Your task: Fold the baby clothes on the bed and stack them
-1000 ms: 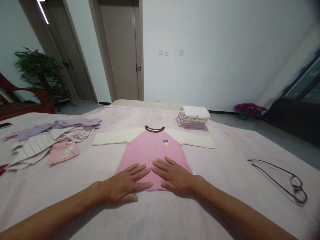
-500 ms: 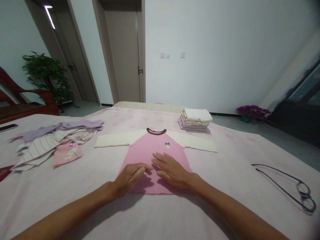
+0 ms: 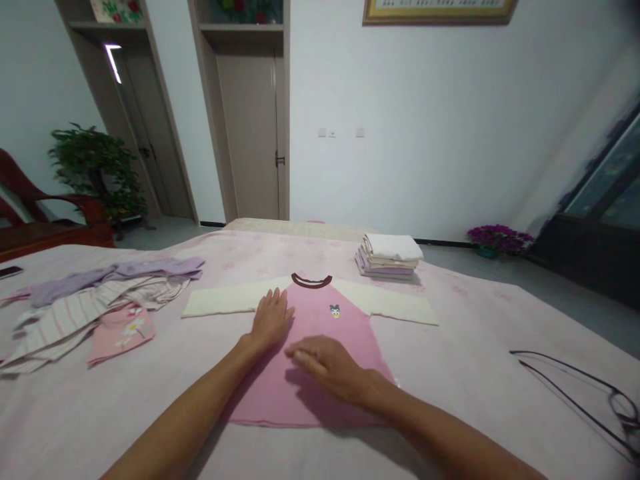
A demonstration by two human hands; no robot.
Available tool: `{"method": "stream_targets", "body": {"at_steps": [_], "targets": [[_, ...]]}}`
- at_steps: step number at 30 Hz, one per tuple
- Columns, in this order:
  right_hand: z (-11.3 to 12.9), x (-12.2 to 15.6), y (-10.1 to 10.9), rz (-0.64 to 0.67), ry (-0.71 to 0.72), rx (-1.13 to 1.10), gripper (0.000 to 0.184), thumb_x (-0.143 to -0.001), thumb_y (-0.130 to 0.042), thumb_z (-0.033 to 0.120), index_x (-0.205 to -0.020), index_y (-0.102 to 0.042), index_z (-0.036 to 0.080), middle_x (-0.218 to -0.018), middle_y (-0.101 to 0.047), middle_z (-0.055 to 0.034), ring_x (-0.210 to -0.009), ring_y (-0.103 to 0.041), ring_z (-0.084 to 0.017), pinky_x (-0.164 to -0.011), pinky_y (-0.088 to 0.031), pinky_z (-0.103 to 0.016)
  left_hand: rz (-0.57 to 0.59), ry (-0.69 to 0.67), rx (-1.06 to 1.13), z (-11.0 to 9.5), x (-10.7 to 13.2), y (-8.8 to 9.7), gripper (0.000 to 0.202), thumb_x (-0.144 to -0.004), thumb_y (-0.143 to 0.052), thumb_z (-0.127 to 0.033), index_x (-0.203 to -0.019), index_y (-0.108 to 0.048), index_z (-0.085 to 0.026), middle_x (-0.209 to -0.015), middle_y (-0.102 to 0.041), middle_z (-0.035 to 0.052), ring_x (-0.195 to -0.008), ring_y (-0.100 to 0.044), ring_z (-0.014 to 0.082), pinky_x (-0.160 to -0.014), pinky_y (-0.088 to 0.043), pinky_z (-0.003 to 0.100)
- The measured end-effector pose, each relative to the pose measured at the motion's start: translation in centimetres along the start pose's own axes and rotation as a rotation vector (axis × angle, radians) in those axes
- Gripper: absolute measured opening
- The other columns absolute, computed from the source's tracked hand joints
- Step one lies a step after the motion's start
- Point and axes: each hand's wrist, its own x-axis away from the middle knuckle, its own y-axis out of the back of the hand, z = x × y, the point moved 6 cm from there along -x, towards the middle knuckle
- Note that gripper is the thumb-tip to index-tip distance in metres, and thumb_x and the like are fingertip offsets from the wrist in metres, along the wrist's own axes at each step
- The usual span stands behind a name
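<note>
A pink long-sleeved shirt [image 3: 345, 340] with cream sleeves, a dark brown collar and a small cartoon face print lies spread flat, collar away from me. My left hand [image 3: 273, 319] rests flat on its upper left side, near where the left sleeve joins, fingers stretched forward. Over the lower middle of the shirt is my right hand [image 3: 330, 367], turned on its side with fingers extended to the left and a shadow beneath it. It holds nothing. Both forearms cross the shirt's lower part.
Loose clothes [image 3: 100, 300], purple, striped and pink, lie at the left. A folded stack of clothes [image 3: 390, 257] stands at the back right. Eyeglasses [image 3: 575, 393] lie at the right on the pink bedsheet [image 3: 465, 373]. A phone [image 3: 10, 272] is at the far left edge.
My left hand has moved forward to the shirt's upper left side and flattened. My right hand has shifted slightly toward me and turned on its side. The view has tilted up.
</note>
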Motion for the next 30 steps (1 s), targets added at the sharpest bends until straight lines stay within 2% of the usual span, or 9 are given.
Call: {"method": "stream_targets", "body": {"at_steps": [1,3,6,9,14,19,24,30], "targets": [[-1.5,-1.3,0.7,-0.084,-0.083,0.019,0.051,-0.105,-0.022,0.040,-0.129,-0.061,0.018,-0.126,-0.067,-0.0094,-0.117,-0.060,-0.019,-0.104,-0.043,-0.034,0.011,0.006,-0.046,0.0,-0.1,-0.3,0.056,-0.099,-0.040,-0.037,-0.146,-0.041,-0.005,-0.153,-0.038,0.0241,-0.145,-0.029,0.0364,-0.117,-0.024,0.051],[-4.7,-3.6,1.3,-0.155,-0.238,0.126,0.051,-0.104,-0.027,0.041,-0.140,-0.051,0.015,-0.144,-0.053,-0.0133,-0.134,-0.047,-0.022,-0.114,-0.033,-0.039,0.033,0.009,-0.093,0.0,-0.1,-1.1,0.058,-0.100,-0.037,-0.043,-0.146,-0.043,-0.007,-0.153,-0.038,0.0233,-0.145,-0.030,0.0373,-0.116,-0.023,0.053],[-9.2,-5.5,1.1,-0.089,-0.396,0.338,0.060,-0.101,-0.032,0.043,-0.151,-0.035,0.009,-0.158,-0.029,-0.0174,-0.148,-0.023,-0.027,-0.120,-0.015,-0.047,0.051,0.016,-0.118,0.3,0.1,-1.8,0.060,-0.099,-0.034,-0.049,-0.147,-0.043,-0.013,-0.155,-0.036,0.0203,-0.145,-0.030,0.0364,-0.117,-0.022,0.053],[-13.7,-5.4,1.3,-0.063,-0.562,0.479,0.069,-0.101,-0.026,0.049,-0.153,-0.027,0.004,-0.161,-0.019,-0.0182,-0.151,-0.012,-0.028,-0.121,-0.007,-0.046,0.057,0.019,-0.123,0.5,0.2,-1.8,0.061,-0.099,-0.032,-0.049,-0.149,-0.042,-0.015,-0.156,-0.035,0.0180,-0.145,-0.030,0.0348,-0.117,-0.021,0.052],[-18.9,-3.2,3.2,-0.128,-0.775,0.601,0.072,-0.100,-0.022,0.054,-0.156,-0.022,0.009,-0.163,-0.014,-0.0130,-0.151,-0.007,-0.027,-0.120,-0.001,-0.048,0.068,0.008,-0.115,0.7,0.5,-1.6,0.060,-0.099,-0.033,-0.048,-0.149,-0.042,-0.017,-0.156,-0.035,0.0176,-0.145,-0.030,0.0340,-0.118,-0.021,0.050],[-20.7,-1.5,4.8,-0.187,-0.895,0.664,0.070,-0.100,-0.022,0.052,-0.155,-0.025,0.009,-0.163,-0.019,-0.0130,-0.150,-0.011,-0.028,-0.119,-0.005,-0.049,0.059,0.019,-0.094,1.1,0.6,-1.5,0.061,-0.099,-0.034,-0.048,-0.149,-0.041,-0.015,-0.156,-0.036,0.0178,-0.145,-0.030,0.0327,-0.117,-0.023,0.048],[-20.5,-1.3,4.9,-0.198,-0.880,0.686,0.067,-0.100,-0.024,0.049,-0.154,-0.028,0.010,-0.161,-0.023,-0.0138,-0.149,-0.015,-0.030,-0.118,-0.009,-0.050,0.049,0.120,-0.063,2.2,0.4,-0.8,0.063,-0.099,-0.032,-0.045,-0.150,-0.037,-0.010,-0.153,-0.041,0.0182,-0.143,-0.036,0.0299,-0.116,-0.027,0.044],[-20.5,-1.3,4.9,-0.215,-0.848,0.725,0.064,-0.101,-0.026,0.047,-0.152,-0.032,0.010,-0.161,-0.025,-0.0143,-0.148,-0.017,-0.031,-0.117,-0.011,-0.051,0.072,0.190,-0.098,3.5,0.4,-0.1,0.058,-0.100,-0.030,-0.045,-0.144,-0.046,-0.011,-0.153,-0.042,0.0164,-0.143,-0.036,0.0311,-0.116,-0.026,0.046]]}}
